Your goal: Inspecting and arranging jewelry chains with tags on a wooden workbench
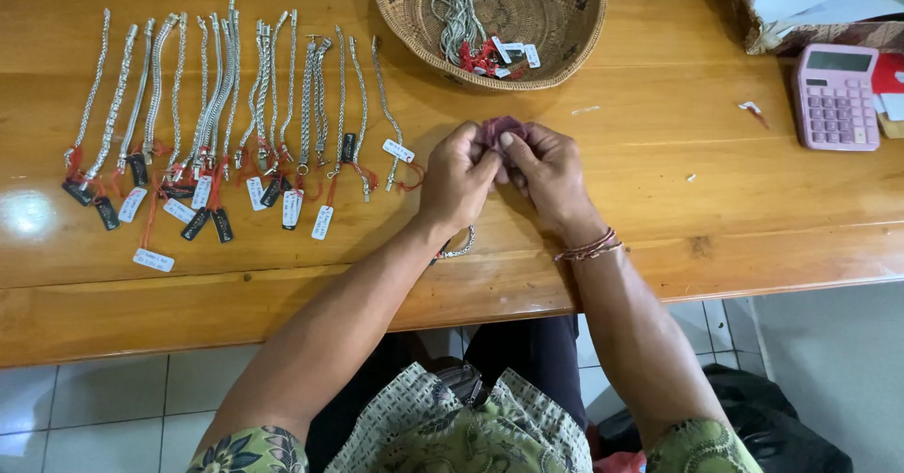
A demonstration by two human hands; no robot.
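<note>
Upper left, silver chains (226, 96) lie in a row with small white and black tags (202, 211). At centre, the left hand (459, 176) and right hand (549, 174) pinch a dark red cloth (502, 130) together. A pink calculator (835, 96) sits far right.

My left hand (459, 177) and my right hand (549, 174) meet over the glossy wooden table (659, 200), fingertips pinched together on a small crumpled dark red cloth (502, 130). A silver chain bracelet (459, 247) hangs out beneath my left wrist. To my left lies a row of silver chain bracelets with red strings and small tags (217, 115). Just beyond my hands sits a round woven basket (574, 49) holding more tagged silver chains (457, 7). A pink calculator (835, 96) rests far right.
</note>
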